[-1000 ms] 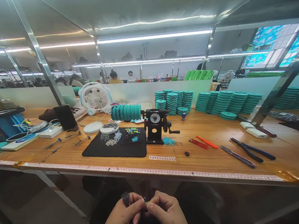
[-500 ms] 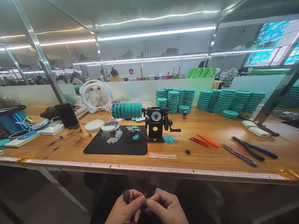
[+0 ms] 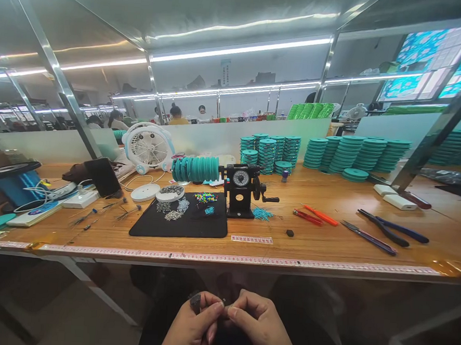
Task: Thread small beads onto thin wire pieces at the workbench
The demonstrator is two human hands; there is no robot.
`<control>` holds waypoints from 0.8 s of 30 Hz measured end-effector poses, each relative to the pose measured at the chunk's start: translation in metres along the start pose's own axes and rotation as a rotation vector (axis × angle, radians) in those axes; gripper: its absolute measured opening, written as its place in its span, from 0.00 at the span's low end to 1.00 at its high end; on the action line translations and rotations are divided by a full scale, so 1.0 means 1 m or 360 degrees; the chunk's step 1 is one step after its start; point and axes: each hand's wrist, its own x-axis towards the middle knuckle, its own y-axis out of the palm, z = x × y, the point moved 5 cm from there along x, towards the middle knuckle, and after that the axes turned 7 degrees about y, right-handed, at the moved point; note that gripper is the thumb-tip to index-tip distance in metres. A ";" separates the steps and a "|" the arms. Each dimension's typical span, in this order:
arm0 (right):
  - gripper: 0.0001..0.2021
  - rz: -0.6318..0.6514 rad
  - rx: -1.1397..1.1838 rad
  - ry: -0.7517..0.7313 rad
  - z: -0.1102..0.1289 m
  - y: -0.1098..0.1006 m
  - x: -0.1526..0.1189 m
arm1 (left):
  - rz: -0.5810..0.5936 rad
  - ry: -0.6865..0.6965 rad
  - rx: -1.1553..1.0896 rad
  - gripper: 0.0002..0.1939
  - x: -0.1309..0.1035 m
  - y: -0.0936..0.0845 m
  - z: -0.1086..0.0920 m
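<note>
Loving the teal, the stacked spools are all that colour. Winder is black, mat plain black too. Beads are mixed yellow, green, blue and red. Tape measure is white with pinkish-red markings, fan white with light-blue trim, finger wrap charcoal.

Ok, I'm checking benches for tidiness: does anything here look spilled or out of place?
Possibly: a pile of turquoise pieces lies loose on the bench top beside the black cranked machine, while a smaller turquoise heap sits on the black mat. Dark strands are scattered at the left too.
</note>
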 end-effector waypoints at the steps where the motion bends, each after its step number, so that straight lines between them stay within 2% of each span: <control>1: 0.11 0.0011 0.0002 -0.0003 0.000 0.000 0.000 | -0.0006 -0.0001 -0.0010 0.25 0.000 0.000 0.000; 12: 0.11 -0.0021 -0.0039 0.0022 0.004 -0.001 -0.001 | 0.0022 -0.0015 -0.0012 0.25 -0.002 0.000 -0.001; 17: 0.16 -0.0109 -0.0125 0.0067 0.003 -0.001 0.000 | -0.0024 -0.0006 0.0022 0.25 -0.002 -0.002 -0.001; 20: 0.20 -0.0071 -0.0144 0.0142 -0.001 0.001 0.002 | -0.0064 0.0000 0.0113 0.25 -0.004 -0.001 -0.002; 24: 0.22 -0.0067 -0.0129 0.0136 0.000 0.001 0.003 | -0.0027 0.0007 0.0148 0.25 -0.004 0.001 -0.001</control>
